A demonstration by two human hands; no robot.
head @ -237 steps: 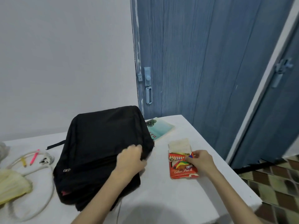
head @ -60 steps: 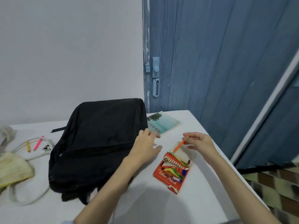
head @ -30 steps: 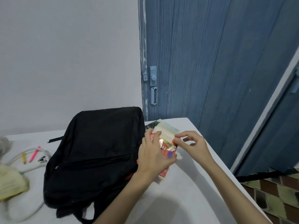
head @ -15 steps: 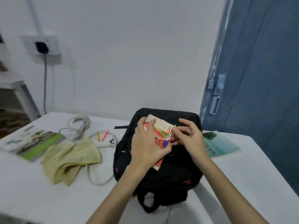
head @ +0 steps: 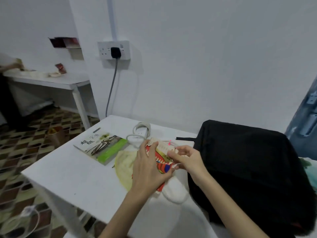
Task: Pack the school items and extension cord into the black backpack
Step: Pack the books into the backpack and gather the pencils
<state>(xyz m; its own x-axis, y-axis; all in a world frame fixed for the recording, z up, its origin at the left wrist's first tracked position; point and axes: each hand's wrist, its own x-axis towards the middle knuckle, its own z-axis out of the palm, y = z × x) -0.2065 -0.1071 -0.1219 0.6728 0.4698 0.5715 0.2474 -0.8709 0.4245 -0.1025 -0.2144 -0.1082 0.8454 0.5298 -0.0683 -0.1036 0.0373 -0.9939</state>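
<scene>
A red pencil box (head: 162,162) is gripped by the left hand (head: 148,170) above the white counter (head: 72,176), just left of the black backpack (head: 248,170). Its pale flap is pinched by the right hand (head: 187,158). A yellow cloth (head: 125,164), a white extension cord (head: 140,133) and a green book (head: 103,146) are seen behind

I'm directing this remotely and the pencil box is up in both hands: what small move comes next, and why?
Probably tuck the flap shut. The left hand grips the red pencil box above the table while the right hand pinches its open flap. The black backpack lies just beside it; I can't see an open zip, so closing the box comes first.
</scene>
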